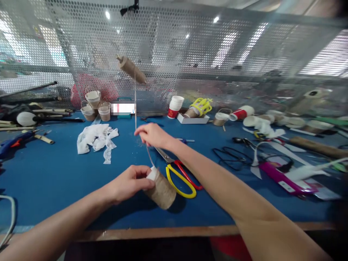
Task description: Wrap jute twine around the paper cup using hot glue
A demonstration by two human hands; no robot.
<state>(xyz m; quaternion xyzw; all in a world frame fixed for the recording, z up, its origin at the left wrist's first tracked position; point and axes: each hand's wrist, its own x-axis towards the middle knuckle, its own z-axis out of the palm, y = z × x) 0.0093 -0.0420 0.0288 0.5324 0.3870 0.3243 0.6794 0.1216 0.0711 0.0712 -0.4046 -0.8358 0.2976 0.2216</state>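
Note:
My left hand (136, 180) grips the white rim of a paper cup wrapped in brown twine (164, 192), which is tilted above the front of the table. A strand of twine (135, 101) runs from a spool (132, 69) hung on the mesh down to my right hand (152, 135), and on to the cup. The fingers of my right hand are closed on that strand. Beneath my right forearm lie scissors (181, 181) with one yellow and one red handle, their blades pointing away to the left.
White lace (95, 137) lies at left, with small twine-wrapped buckets (94, 98) behind it. Stacked paper cups (175, 107) and a white tray (193, 119) stand at the back. A purple glue gun (285, 179) and black cord (230, 156) lie at right.

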